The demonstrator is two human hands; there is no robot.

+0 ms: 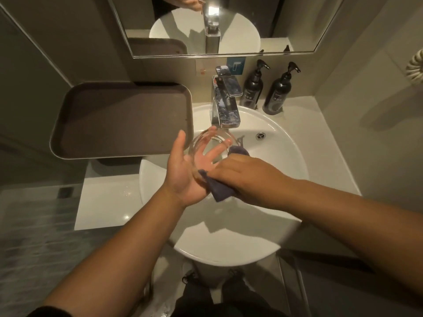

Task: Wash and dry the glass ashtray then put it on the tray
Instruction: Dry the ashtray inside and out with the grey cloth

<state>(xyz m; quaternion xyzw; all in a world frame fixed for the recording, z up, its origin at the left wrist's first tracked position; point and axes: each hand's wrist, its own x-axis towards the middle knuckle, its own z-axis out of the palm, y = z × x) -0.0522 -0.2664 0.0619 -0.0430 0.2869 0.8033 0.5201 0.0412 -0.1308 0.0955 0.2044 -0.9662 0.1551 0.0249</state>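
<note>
A clear round glass ashtray (211, 143) rests in the palm of my left hand (183, 172), over the white basin (274, 156) and just below the tap's spout. My fingers show through the glass. My right hand (242, 177) grips a dark grey cloth (218, 191) and presses it against the near right rim of the ashtray; another fold of the cloth pokes out past my knuckles. The brown plastic tray (119, 120) lies on the counter left of the basin, its right edge close to my left thumb.
A chrome tap (225, 104) stands at the back of the basin, no water visibly running. Two black pump bottles (278, 90) stand at the back right. A mirror (217, 24) hangs above. The basin's overflow hole (260, 135) is on the far wall.
</note>
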